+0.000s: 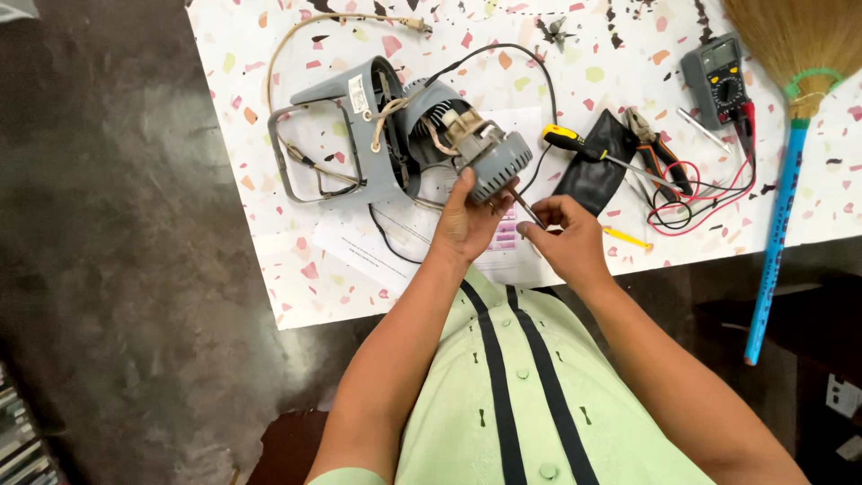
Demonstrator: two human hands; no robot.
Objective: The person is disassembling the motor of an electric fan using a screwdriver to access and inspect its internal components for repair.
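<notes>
Grey motor housing (489,162) lay at the centre of the frame on the speckled desk (269,269), joined to a grey appliance casing (346,135) to its left. Left hand (465,220) had its grip clenched on the housing's lower rim. Right hand (566,238), just right of it, pinched a thin metal tool (525,205) whose tip touched the housing. Further right lay a yellow-handled screwdriver (584,148) across a black pouch (597,166), pliers (651,144), red leads (691,193) and a multimeter (718,79). A broom (786,162) stood along the right edge.
</notes>
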